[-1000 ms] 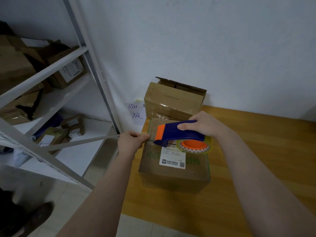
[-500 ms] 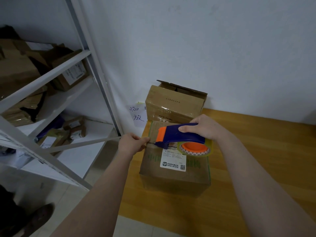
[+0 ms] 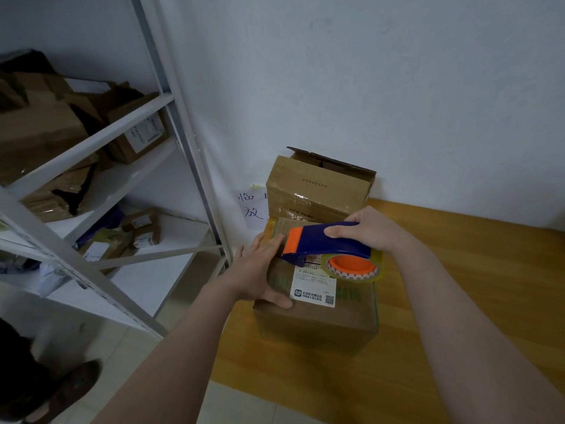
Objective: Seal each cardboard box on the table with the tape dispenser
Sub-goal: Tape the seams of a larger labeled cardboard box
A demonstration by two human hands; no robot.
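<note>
Centre of frame | your right hand gripped the tape dispenser over the front box | your left hand lay flat on its left edge, gripping nothing | dispenser's long axis ran left-right, nose toward the left hand

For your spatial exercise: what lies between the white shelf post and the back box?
A handwritten paper note, shown in the head view.

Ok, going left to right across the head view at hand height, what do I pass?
Metal shelf rack → left hand, flat on the front box → tape dispenser → right hand gripping its handle → bare wooden table.
</note>
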